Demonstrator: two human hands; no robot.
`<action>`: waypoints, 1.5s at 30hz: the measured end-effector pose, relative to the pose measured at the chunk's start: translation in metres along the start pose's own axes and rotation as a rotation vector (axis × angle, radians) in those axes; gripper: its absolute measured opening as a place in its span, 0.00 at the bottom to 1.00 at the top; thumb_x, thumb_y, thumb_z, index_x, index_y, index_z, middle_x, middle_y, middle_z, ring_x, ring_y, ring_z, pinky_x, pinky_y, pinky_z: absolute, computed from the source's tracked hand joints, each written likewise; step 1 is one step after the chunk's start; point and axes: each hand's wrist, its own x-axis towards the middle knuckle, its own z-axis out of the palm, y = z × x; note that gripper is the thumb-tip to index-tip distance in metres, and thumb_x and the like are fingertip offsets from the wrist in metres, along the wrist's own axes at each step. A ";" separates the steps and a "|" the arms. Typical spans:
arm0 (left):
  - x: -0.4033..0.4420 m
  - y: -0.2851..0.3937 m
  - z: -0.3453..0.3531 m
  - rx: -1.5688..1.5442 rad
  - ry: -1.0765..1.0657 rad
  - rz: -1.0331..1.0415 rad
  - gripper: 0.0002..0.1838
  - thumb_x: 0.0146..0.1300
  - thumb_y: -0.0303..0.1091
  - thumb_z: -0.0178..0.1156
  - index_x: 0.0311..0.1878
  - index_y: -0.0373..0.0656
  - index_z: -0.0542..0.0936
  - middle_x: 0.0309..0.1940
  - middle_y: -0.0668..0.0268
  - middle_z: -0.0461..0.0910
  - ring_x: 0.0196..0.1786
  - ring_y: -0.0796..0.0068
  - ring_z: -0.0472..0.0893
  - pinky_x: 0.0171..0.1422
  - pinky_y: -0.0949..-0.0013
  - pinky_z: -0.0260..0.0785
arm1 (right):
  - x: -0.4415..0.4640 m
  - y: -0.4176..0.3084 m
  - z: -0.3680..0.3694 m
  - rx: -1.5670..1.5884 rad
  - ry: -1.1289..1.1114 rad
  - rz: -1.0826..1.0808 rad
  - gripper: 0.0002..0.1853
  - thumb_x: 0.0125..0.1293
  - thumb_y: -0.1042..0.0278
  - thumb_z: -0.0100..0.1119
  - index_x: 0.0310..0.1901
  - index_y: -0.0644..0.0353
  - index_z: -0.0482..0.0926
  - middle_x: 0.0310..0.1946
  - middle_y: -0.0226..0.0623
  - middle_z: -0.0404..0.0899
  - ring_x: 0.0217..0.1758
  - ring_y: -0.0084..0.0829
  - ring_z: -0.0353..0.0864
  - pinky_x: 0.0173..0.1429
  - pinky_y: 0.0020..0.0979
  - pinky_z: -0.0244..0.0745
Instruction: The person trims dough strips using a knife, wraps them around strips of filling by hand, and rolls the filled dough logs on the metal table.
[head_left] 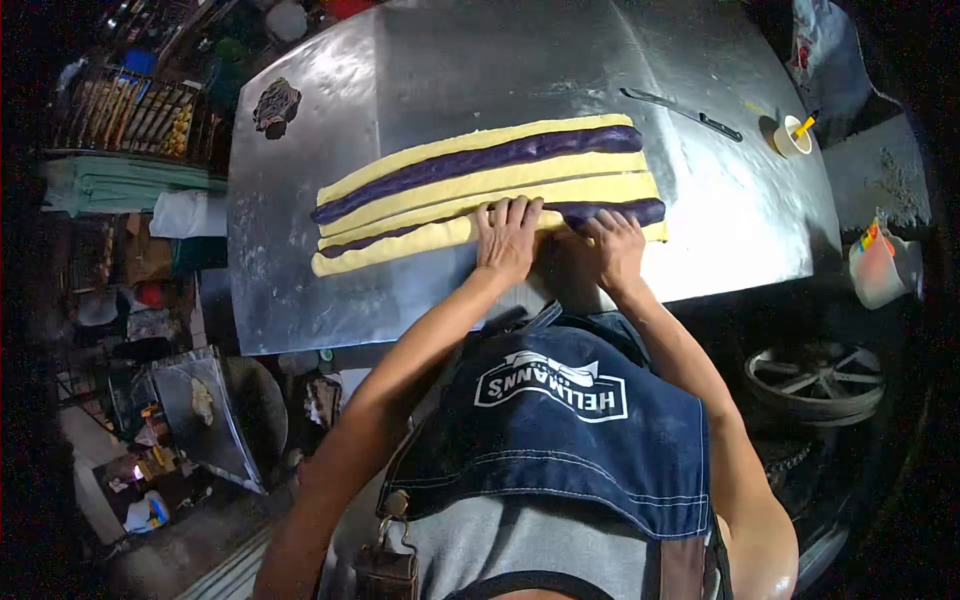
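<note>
A long strip of yellow dough [405,243] lies near the table's front edge, its left part folded over a dark purple filling [620,211] that still shows at the right. My left hand [508,242] is on the folded part, its fingers curled over the roll and its thumb hidden. Just to the right, my right hand [615,246] grips the dough's near edge with bent fingers, beside the exposed filling. Behind them lies a second yellow dough sheet [590,164] with its own purple strip [480,160] lying open along it.
The dough rests on a metal table [480,60]. A knife [680,113] and a small cup with a yellow handle in it [793,137] are at the right. A dark crumpled lump [276,108] sits at the left, and a spoked wheel [815,382] is below the right edge.
</note>
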 end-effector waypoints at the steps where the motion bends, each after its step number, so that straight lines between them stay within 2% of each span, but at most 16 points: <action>1: 0.003 0.004 -0.001 -0.067 0.045 -0.036 0.27 0.74 0.49 0.63 0.72 0.52 0.75 0.65 0.64 0.76 0.69 0.59 0.71 0.77 0.39 0.52 | -0.009 0.006 -0.002 -0.053 -0.022 -0.025 0.13 0.64 0.55 0.68 0.47 0.48 0.85 0.43 0.30 0.81 0.49 0.34 0.83 0.53 0.39 0.69; 4: 0.010 0.005 -0.002 -0.068 0.023 -0.069 0.29 0.73 0.57 0.64 0.69 0.53 0.77 0.63 0.66 0.77 0.67 0.61 0.72 0.78 0.37 0.51 | -0.018 0.016 0.012 -0.078 -0.027 -0.068 0.09 0.66 0.57 0.69 0.44 0.47 0.87 0.39 0.31 0.81 0.45 0.35 0.83 0.49 0.38 0.71; 6: 0.012 0.019 -0.019 -0.117 -0.191 -0.126 0.31 0.76 0.51 0.61 0.77 0.52 0.72 0.73 0.62 0.73 0.75 0.56 0.69 0.83 0.30 0.44 | -0.011 0.014 0.005 -0.054 0.063 -0.094 0.06 0.67 0.59 0.71 0.40 0.48 0.89 0.33 0.32 0.80 0.39 0.38 0.83 0.46 0.39 0.72; 8: 0.007 0.032 -0.009 0.015 0.147 0.025 0.39 0.74 0.43 0.62 0.85 0.50 0.62 0.84 0.58 0.61 0.85 0.50 0.60 0.87 0.24 0.34 | 0.003 0.006 -0.009 0.081 -0.080 0.147 0.15 0.63 0.60 0.71 0.50 0.53 0.86 0.44 0.39 0.82 0.45 0.45 0.85 0.52 0.44 0.73; 9: 0.008 0.038 -0.019 -0.128 -0.050 0.112 0.47 0.69 0.34 0.63 0.89 0.49 0.53 0.90 0.56 0.48 0.90 0.48 0.49 0.88 0.22 0.28 | 0.008 0.007 -0.014 0.165 -0.072 0.257 0.17 0.62 0.61 0.74 0.51 0.55 0.85 0.43 0.43 0.82 0.43 0.51 0.84 0.52 0.48 0.75; 12: 0.023 0.051 0.004 -0.046 -0.141 0.109 0.46 0.67 0.29 0.62 0.88 0.47 0.56 0.83 0.58 0.61 0.83 0.50 0.61 0.86 0.28 0.37 | 0.006 0.009 -0.024 0.256 -0.004 0.359 0.17 0.60 0.59 0.77 0.48 0.53 0.85 0.43 0.40 0.82 0.45 0.48 0.85 0.51 0.46 0.74; 15: 0.041 0.055 0.022 -0.114 0.072 0.067 0.33 0.79 0.44 0.59 0.83 0.49 0.65 0.68 0.62 0.73 0.71 0.55 0.68 0.76 0.37 0.50 | -0.020 0.016 -0.026 0.031 0.016 0.358 0.16 0.61 0.58 0.76 0.46 0.53 0.85 0.42 0.38 0.81 0.47 0.44 0.84 0.50 0.43 0.71; 17: 0.043 0.052 0.023 -0.102 0.009 0.062 0.34 0.79 0.53 0.58 0.82 0.49 0.68 0.68 0.62 0.74 0.70 0.55 0.69 0.75 0.38 0.51 | -0.036 0.027 -0.011 -0.033 0.056 0.295 0.14 0.63 0.58 0.76 0.45 0.53 0.85 0.40 0.37 0.80 0.47 0.42 0.83 0.50 0.42 0.70; 22: 0.040 0.065 0.007 -0.183 0.103 0.138 0.39 0.75 0.46 0.62 0.85 0.48 0.63 0.79 0.58 0.66 0.84 0.47 0.61 0.85 0.14 0.25 | -0.014 0.028 -0.032 0.073 0.142 0.340 0.11 0.64 0.61 0.74 0.43 0.54 0.84 0.39 0.37 0.80 0.43 0.45 0.81 0.50 0.44 0.71; 26: 0.055 0.081 0.018 -0.147 0.005 0.263 0.43 0.64 0.35 0.68 0.83 0.50 0.66 0.75 0.60 0.70 0.79 0.52 0.67 0.84 0.27 0.45 | -0.006 0.039 -0.037 0.175 0.126 0.438 0.14 0.66 0.55 0.76 0.39 0.54 0.83 0.37 0.36 0.79 0.41 0.43 0.81 0.48 0.43 0.72; 29: 0.070 0.084 0.029 -0.174 0.158 0.240 0.30 0.68 0.38 0.68 0.73 0.52 0.78 0.61 0.68 0.77 0.61 0.64 0.74 0.69 0.47 0.59 | -0.029 0.061 -0.041 0.059 0.066 0.382 0.14 0.66 0.53 0.78 0.41 0.52 0.85 0.38 0.33 0.80 0.41 0.40 0.80 0.47 0.42 0.72; 35: 0.075 0.101 0.007 -0.194 -0.007 0.115 0.27 0.77 0.44 0.62 0.76 0.49 0.76 0.67 0.63 0.76 0.70 0.60 0.74 0.81 0.35 0.50 | -0.035 0.080 -0.036 -0.026 0.142 0.179 0.10 0.59 0.64 0.77 0.42 0.50 0.89 0.38 0.29 0.85 0.43 0.37 0.83 0.50 0.40 0.74; 38: 0.072 0.115 0.007 -0.162 -0.046 0.279 0.40 0.63 0.37 0.67 0.80 0.44 0.70 0.76 0.59 0.71 0.80 0.55 0.67 0.87 0.29 0.41 | -0.018 0.085 -0.045 0.119 0.190 0.177 0.11 0.59 0.63 0.78 0.43 0.51 0.89 0.38 0.30 0.85 0.42 0.38 0.84 0.50 0.40 0.74; 40: 0.082 0.118 0.025 -0.161 0.012 0.251 0.42 0.57 0.35 0.68 0.79 0.47 0.72 0.70 0.61 0.75 0.73 0.56 0.72 0.84 0.35 0.50 | -0.015 0.091 -0.048 0.171 0.159 0.215 0.15 0.60 0.58 0.80 0.44 0.53 0.86 0.38 0.33 0.82 0.43 0.40 0.82 0.50 0.41 0.75; 43: 0.100 0.123 0.034 -0.196 0.148 0.202 0.28 0.71 0.49 0.67 0.71 0.51 0.80 0.51 0.68 0.80 0.54 0.61 0.76 0.65 0.49 0.62 | -0.028 0.108 -0.067 0.326 0.150 0.323 0.16 0.61 0.57 0.80 0.44 0.55 0.86 0.37 0.34 0.83 0.45 0.42 0.83 0.50 0.43 0.77; 45: 0.102 0.124 0.029 -0.225 0.077 0.156 0.28 0.73 0.53 0.65 0.70 0.50 0.82 0.51 0.68 0.80 0.55 0.61 0.76 0.64 0.50 0.62 | -0.038 0.122 -0.069 0.343 0.156 0.310 0.17 0.61 0.57 0.79 0.47 0.55 0.87 0.40 0.35 0.84 0.46 0.44 0.83 0.50 0.44 0.78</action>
